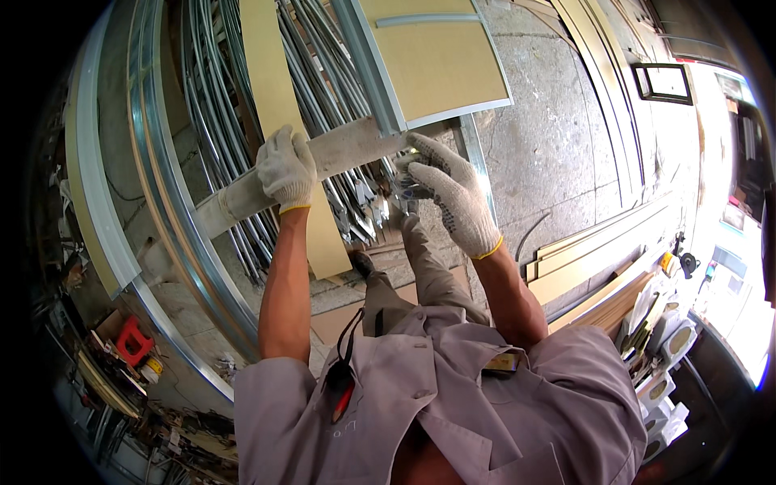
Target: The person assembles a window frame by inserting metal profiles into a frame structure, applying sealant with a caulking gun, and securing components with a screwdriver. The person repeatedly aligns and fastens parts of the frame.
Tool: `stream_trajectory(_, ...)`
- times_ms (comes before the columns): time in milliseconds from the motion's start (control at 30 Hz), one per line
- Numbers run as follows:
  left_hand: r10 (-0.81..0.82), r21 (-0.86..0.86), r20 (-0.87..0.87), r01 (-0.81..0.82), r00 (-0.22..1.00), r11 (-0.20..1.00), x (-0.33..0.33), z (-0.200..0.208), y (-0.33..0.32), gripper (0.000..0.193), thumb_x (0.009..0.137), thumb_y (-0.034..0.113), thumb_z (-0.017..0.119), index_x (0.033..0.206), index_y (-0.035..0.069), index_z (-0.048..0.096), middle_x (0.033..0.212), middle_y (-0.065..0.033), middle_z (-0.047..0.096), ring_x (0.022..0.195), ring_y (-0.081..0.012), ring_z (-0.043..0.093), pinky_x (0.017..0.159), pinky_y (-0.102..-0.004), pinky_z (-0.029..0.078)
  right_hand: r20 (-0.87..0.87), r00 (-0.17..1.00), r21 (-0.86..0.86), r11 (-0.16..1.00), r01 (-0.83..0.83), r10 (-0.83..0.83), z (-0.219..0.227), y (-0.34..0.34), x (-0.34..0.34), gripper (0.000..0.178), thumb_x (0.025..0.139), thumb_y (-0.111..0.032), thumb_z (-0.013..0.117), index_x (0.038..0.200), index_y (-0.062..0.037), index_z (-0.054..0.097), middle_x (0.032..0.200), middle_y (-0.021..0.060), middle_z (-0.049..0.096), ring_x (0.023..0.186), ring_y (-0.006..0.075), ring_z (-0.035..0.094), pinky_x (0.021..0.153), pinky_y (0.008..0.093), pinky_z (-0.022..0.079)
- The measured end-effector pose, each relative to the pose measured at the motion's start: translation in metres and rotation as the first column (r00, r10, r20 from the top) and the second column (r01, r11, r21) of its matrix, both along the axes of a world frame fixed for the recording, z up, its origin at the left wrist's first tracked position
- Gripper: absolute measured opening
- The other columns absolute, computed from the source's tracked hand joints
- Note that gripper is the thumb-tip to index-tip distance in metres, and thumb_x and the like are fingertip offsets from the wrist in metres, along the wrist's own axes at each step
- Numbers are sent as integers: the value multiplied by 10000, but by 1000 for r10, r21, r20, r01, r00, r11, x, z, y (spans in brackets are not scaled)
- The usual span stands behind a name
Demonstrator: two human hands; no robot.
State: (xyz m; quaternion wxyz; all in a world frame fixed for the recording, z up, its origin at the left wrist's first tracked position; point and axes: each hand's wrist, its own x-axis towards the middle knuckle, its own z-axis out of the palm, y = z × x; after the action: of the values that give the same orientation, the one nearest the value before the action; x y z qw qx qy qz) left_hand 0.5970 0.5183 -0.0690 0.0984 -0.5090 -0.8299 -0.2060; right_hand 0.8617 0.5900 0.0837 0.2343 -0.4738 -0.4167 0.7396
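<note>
I had the white-gloved left hand (287, 168) draped over the pale round beam (347, 149), fingers together, beside the long cream-yellow strip (267, 56); firm grip or not, couldn't tell. Beam crossed over the thin gray metal rods (319, 73). White-gloved right hand (457, 194) was curled near the gray metal channel's (368, 65) lower end; pinch unclear.

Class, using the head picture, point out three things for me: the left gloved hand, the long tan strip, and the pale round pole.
Left gloved hand (287, 170): head view, back of the hand.
Long tan strip (266, 65): head view, upper flat face.
Pale round pole (352, 147): head view, side surface.
</note>
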Motion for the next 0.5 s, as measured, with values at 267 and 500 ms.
stream_trajectory(267, -14, 27, -11, 14, 1000, 1000, 0, -4, 1, 236, 953, 269, 643, 1088, 89, 713, 1061, -128, 736, 947, -350, 699, 877, -469, 550, -52, 993, -12, 994, 108, -109, 10, -19, -13, 703, 969, -78, 630, 1559, 119, 303, 1144, 85, 627, 972, 125, 642, 886, 262, 533)
stream_trajectory(500, -10, 32, -12, 10, 1000, 999, -1, -5, 0, 215, 950, 253, 652, 1074, 90, 715, 1030, -126, 739, 919, -349, 700, 869, -462, 548, -183, 966, -27, 983, 180, -182, -8, -38, -36, 845, 945, -113, 667, 1612, 73, 183, 1243, 116, 591, 1048, 152, 596, 940, 286, 510)
